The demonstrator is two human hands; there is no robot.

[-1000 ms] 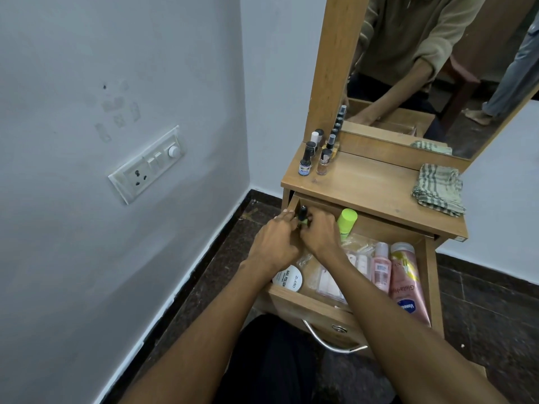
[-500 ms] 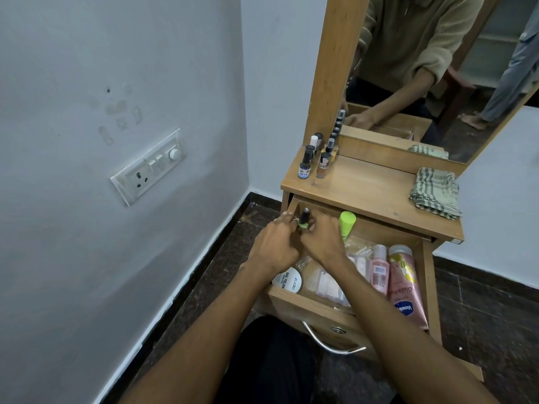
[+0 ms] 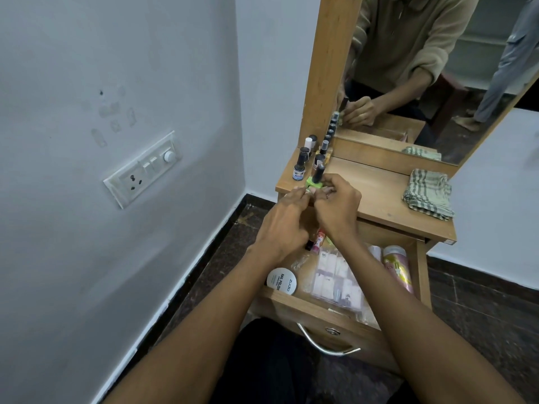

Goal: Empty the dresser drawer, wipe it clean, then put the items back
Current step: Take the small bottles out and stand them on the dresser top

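Note:
The dresser drawer [image 3: 320,313] is pulled open below the wooden top [image 3: 376,193]. My left hand [image 3: 287,225] and my right hand [image 3: 335,208] meet at the top's front left edge. Together their fingertips pinch a small green nail polish bottle [image 3: 316,182] with a black cap, held upright just above the wood. In the drawer lie a round white tin [image 3: 282,281], a clear plastic pack [image 3: 335,275], a pink tube [image 3: 396,266] and a small red tube [image 3: 318,242]. My forearms hide part of the drawer.
Several nail polish bottles [image 3: 300,167] stand at the top's back left corner by the mirror frame [image 3: 329,68]. A folded checked cloth [image 3: 427,196] lies at the right end. A white wall with a switch plate [image 3: 143,170] is close on the left.
Both hands have risen from the drawer's back left corner to the dresser top's front edge, carrying the small green bottle with them.

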